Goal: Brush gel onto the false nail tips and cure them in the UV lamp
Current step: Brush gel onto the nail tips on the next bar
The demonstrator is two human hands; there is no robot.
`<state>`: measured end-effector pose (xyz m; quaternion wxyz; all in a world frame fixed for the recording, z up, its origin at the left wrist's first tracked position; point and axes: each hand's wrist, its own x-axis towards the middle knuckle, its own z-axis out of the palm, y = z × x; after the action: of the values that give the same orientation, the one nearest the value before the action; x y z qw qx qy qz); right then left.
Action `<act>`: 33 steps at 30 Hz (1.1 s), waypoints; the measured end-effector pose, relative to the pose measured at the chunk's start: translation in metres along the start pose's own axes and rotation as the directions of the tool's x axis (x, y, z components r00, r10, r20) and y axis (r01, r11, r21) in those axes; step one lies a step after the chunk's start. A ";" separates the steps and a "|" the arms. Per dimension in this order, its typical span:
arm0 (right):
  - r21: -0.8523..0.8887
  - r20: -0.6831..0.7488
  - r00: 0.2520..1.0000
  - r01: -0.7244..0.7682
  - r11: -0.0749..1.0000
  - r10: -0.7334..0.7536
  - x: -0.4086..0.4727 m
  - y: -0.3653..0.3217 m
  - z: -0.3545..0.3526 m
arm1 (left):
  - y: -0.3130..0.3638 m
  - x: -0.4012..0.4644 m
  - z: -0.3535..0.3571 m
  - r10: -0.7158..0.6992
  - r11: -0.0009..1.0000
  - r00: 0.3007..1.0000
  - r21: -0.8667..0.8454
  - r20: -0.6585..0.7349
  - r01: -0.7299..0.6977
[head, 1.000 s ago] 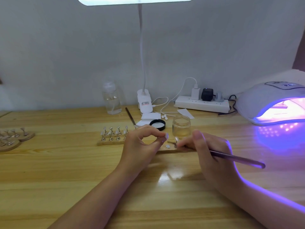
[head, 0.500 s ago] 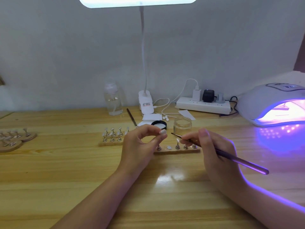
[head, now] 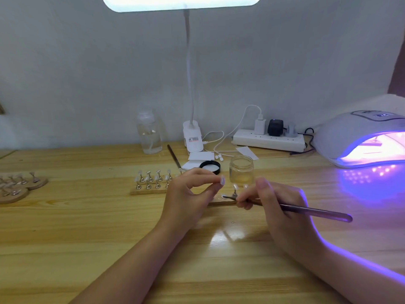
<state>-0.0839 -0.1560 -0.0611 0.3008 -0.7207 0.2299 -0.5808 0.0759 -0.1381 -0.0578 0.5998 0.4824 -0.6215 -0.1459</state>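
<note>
Brush (head: 291,208) tip lowered onto strip; open jar (head: 241,170) holds gel.

1. The right hand (head: 282,207) hides most of the near strip (head: 221,202).
2. The UV lamp (head: 359,137) is cut off at the right edge.
3. The desk lamp's head (head: 182,2) runs past the top edge.
4. The stands (head: 13,185) at far left are blurred.

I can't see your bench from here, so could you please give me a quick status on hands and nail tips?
Right hand holds brush, bristles at a nail tip on the wooden strip. Left hand pinches something small. UV lamp lit. Nothing in the way.
</note>
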 end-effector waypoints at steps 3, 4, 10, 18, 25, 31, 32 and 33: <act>-0.088 -0.011 0.998 0.066 0.994 -0.067 0.003 -0.002 0.000 | 0.000 0.000 0.000 -0.001 1.000 1.000 0.010 0.013 0.001; -0.117 -0.003 0.998 0.070 0.991 -0.070 0.003 -0.002 0.000 | -0.001 0.000 0.000 -0.003 1.000 1.000 0.011 0.017 0.003; -0.073 0.005 0.999 0.052 0.996 -0.051 0.001 -0.001 0.001 | 0.001 0.000 -0.001 -0.011 0.999 1.000 0.033 0.010 0.010; 0.008 -0.016 1.000 -0.012 1.000 0.012 0.000 0.001 0.001 | 0.001 0.000 0.000 -0.017 0.998 1.000 0.056 0.009 0.016; -0.039 -0.002 1.000 -0.002 0.999 0.002 0.001 0.000 0.002 | 0.003 0.000 0.000 -0.029 0.998 1.000 0.056 0.010 0.028; -0.151 -0.024 0.994 0.100 0.983 -0.105 0.004 -0.001 0.001 | 0.002 0.000 0.000 -0.027 0.999 1.000 0.043 0.010 0.026; -0.116 -0.025 0.998 0.061 0.991 -0.064 0.003 -0.001 0.002 | 0.002 0.000 0.000 -0.031 0.999 0.999 0.038 0.011 0.030; -0.078 -0.020 0.999 0.024 0.997 -0.026 0.002 0.000 0.002 | 0.002 0.000 0.000 -0.035 0.999 0.999 0.032 0.013 0.035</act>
<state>-0.0815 -0.1571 -0.0597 0.2629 -0.7285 0.2465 -0.5826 0.0753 -0.1370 -0.0564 0.5850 0.5018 -0.6193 -0.1498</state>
